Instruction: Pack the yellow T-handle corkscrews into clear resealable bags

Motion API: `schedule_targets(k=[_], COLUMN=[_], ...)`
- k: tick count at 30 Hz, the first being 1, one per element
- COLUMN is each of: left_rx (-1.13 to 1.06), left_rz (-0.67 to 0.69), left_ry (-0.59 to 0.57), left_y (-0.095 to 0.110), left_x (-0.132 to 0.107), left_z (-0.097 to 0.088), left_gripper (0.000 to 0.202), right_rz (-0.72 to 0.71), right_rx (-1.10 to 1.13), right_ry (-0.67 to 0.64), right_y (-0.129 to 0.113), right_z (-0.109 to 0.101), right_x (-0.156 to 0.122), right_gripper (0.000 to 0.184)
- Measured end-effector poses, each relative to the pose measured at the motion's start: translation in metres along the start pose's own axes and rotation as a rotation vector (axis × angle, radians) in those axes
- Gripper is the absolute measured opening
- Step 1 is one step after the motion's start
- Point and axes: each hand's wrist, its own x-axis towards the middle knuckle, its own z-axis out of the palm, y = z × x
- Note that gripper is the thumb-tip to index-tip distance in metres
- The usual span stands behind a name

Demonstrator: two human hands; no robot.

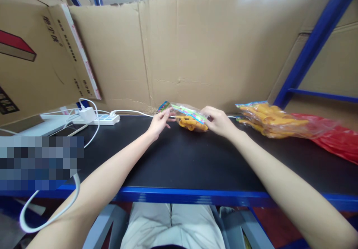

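A small clear plastic bag [188, 117] with a colourful printed header and orange pieces inside lies at the back of the black tabletop [179, 163]. My left hand [159, 123] pinches the bag's left end, fingers closed on the header. My right hand [219, 121] grips the bag's right end, fingers curled round it. Both arms stretch forward over the table.
A pile of similar bags with orange pieces [272, 120] lies to the right, partly on a red plastic bag [335, 139]. A white power strip [102, 119] with a charger and cables sits at the left. Cardboard walls [195, 51] stand behind. A blue shelf post [310, 47] rises at right.
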Motion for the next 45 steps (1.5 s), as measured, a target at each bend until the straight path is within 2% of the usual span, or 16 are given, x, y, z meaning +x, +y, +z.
schedule_targets(k=[5, 12, 17, 22, 26, 29, 31, 34, 38, 41, 43, 45], left_rx=[0.023, 0.103, 0.063, 0.032, 0.005, -0.052, -0.121, -0.248, -0.273, -0.199, -0.159, -0.13], left_rz=[0.017, -0.074, 0.037, 0.157, 0.229, 0.238, 0.2, 0.05, -0.187, -0.259, -0.269, -0.278], left_ry=[-0.052, -0.182, -0.07, 0.082, 0.158, 0.189, 0.198, 0.187, 0.192, 0.203, 0.205, 0.195], left_y=[0.011, 0.006, 0.019, 0.04, 0.052, 0.058, 0.059, 0.055, 0.039, 0.028, 0.023, 0.02], left_x=[-0.002, -0.006, -0.008, -0.01, -0.012, -0.011, -0.009, -0.004, 0.003, 0.003, 0.002, 0.0], left_z=[-0.002, 0.004, 0.007, 0.008, 0.006, 0.003, -0.001, -0.006, -0.011, -0.011, -0.009, -0.005], left_gripper=[0.045, 0.042, 0.038, 0.04, 0.038, 0.033, 0.031, 0.032, 0.022, 0.014, 0.015, 0.017], right_rz=[0.041, 0.092, 0.155, 0.219, 0.23, 0.19, 0.163, 0.183, 0.349, 0.527, 0.641, 0.743], right_rx=[-0.127, -0.207, -0.13, 0.084, 0.281, 0.328, 0.375, 0.504, 0.675, 0.79, 0.855, 0.89], right_ry=[0.222, 0.464, 0.53, 0.601, 0.574, 0.511, 0.437, 0.277, 0.093, 0.03, 0.048, 0.143], right_y=[0.002, -0.01, -0.024, -0.032, -0.039, -0.043, -0.041, -0.032, -0.015, -0.006, -0.003, -0.003], right_z=[-0.002, -0.011, -0.016, -0.012, -0.01, -0.012, -0.013, -0.01, 0.003, 0.015, 0.022, 0.028], right_x=[0.0, 0.005, 0.007, 0.007, 0.008, 0.01, 0.011, 0.011, 0.005, 0.002, 0.001, 0.001], right_gripper=[0.013, 0.025, 0.025, 0.023, 0.022, 0.017, 0.015, 0.023, 0.035, 0.034, 0.029, 0.021])
